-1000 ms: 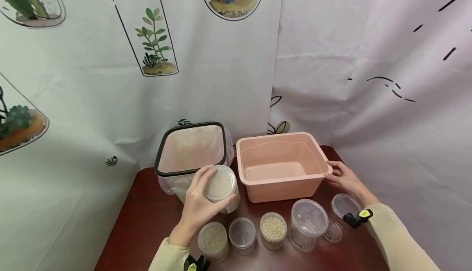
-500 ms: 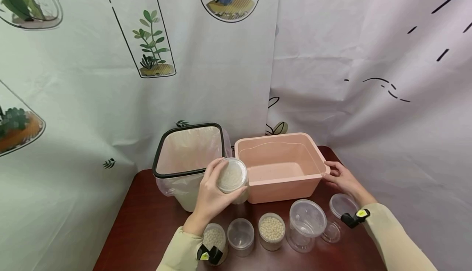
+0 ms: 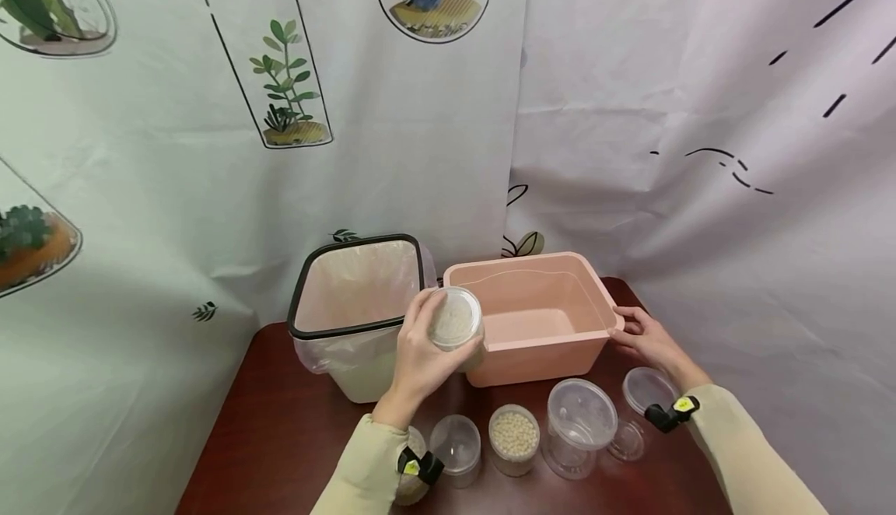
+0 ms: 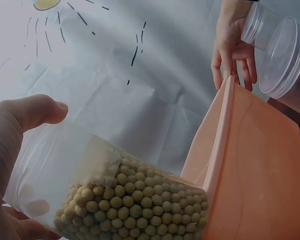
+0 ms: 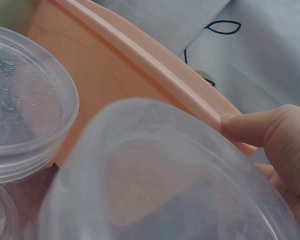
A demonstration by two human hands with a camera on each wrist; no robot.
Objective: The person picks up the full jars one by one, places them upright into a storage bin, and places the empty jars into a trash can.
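My left hand grips a clear lidded plastic jar near its lid, at the left front corner of the pink plastic basin. In the left wrist view the jar lies tilted, and small round yellowish balls fill its lower part; the thumb is at its lid end. My right hand holds the basin's right front corner; in the right wrist view the thumb presses on the rim, with fingers below it. The basin's visible inside holds nothing.
A bin with a black rim and a bag liner stands left of the basin. Along the front are a clear cup, an open jar of pale balls, a larger clear container and clear lids. A patterned cloth hangs behind.
My left hand has carried the jar rightward and up, from in front of the bin to the basin's left front corner. My right hand keeps its hold on the basin.
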